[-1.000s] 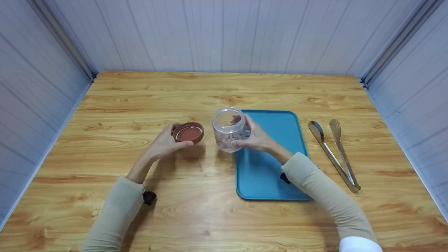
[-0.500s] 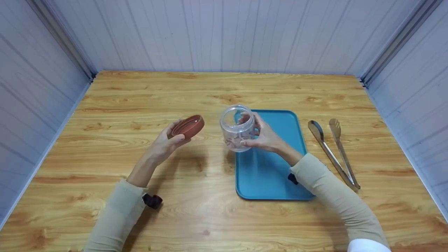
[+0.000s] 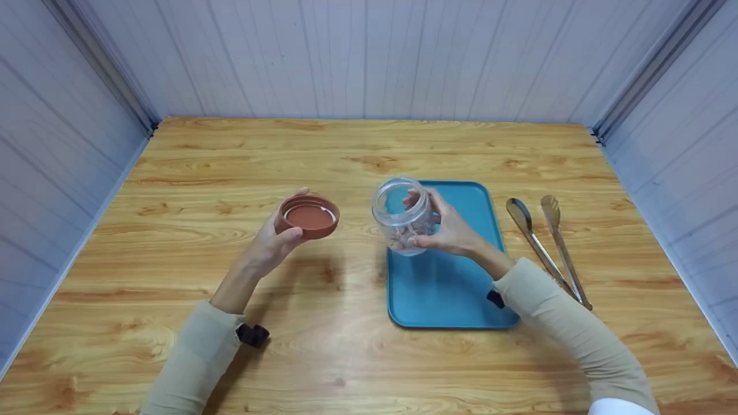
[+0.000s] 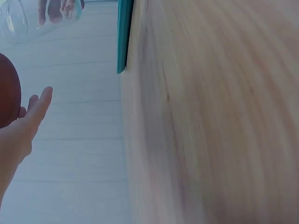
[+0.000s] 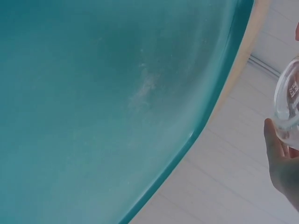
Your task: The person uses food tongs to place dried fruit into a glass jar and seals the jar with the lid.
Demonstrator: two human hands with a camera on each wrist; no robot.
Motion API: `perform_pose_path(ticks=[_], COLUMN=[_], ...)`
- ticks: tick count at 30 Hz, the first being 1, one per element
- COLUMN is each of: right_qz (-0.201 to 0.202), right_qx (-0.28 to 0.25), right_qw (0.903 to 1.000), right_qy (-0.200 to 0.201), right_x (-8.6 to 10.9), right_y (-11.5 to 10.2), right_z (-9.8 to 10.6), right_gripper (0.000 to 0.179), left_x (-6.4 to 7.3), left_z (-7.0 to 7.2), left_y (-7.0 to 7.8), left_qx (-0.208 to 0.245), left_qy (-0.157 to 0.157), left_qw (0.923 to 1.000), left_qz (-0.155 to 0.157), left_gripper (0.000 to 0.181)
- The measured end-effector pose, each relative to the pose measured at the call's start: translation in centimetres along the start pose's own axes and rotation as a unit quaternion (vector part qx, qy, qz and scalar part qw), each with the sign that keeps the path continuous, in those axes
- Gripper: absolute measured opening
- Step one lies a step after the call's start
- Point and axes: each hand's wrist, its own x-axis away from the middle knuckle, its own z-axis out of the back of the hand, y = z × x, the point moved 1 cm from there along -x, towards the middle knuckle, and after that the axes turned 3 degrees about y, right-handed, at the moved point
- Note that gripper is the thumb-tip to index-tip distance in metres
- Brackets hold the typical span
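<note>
My left hand [image 3: 270,245] grips a reddish-brown screw lid [image 3: 311,217] by its edge, its hollow inner side facing up toward the head view. To the right, my right hand [image 3: 447,230] holds a clear jar [image 3: 398,222] around its side. The jar is uncapped, its mouth tipped slightly to the left, and it hangs over the left part of a blue tray [image 3: 444,294]. Pinkish pieces show low in the jar, partly covered by fingers. In the left wrist view the lid [image 4: 8,91] is cut off at the edge; in the right wrist view the jar [image 5: 289,105] is too.
Metal tongs [image 3: 556,248] lie on the wooden table [image 3: 334,357] to the right of the tray, their ends spread apart. White panel walls [image 3: 363,57] enclose the table at the back and on both sides.
My right hand has carried the jar rightward over the tray, tilting it a little. My left hand has lifted the lid slightly and turned it, tipping it and then showing its inside again.
</note>
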Motion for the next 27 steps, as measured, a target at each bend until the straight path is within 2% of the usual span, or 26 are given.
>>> perform_pose_path(ticks=[5, 9, 17, 21, 24, 27], right_qz=[0.002, 0.008, 0.015, 0.01, 0.012, 0.026], right_qx=[0.014, 0.042, 0.078, 0.098, 0.118, 0.133], right_qw=[0.9999, 0.999, 0.9969, 0.9951, 0.9929, 0.9907], right_qy=[-0.005, -0.011, -0.005, -0.005, -0.001, 0.002], right_x=[0.4, 0.8, 1.2, 1.3, 1.4, 1.4], right_y=[0.1, 0.2, -0.2, -0.6, 0.9, 2.6], right_z=[0.2, 0.1, -0.3, -0.6, -0.5, -0.4], right_gripper=[0.074, 0.077, 0.079, 0.08, 0.083, 0.085], left_x=[0.0, 0.0, 0.1, 0.0, -0.1, -0.2], left_z=[-0.2, -0.5, -1.1, -1.3, -1.5, -1.8], left_y=[-0.2, -0.4, -0.5, -0.6, -0.7, -0.8], left_qx=[-0.036, -0.074, -0.085, -0.083, -0.088, -0.113], left_qy=[-0.003, 0.011, 0.039, 0.02, -0.002, -0.01], left_qw=[0.9992, 0.9968, 0.9949, 0.9955, 0.9952, 0.9925], left_qz=[-0.015, -0.03, -0.038, -0.042, -0.043, -0.045], left_gripper=[0.084, 0.083, 0.073, 0.074, 0.072, 0.074])
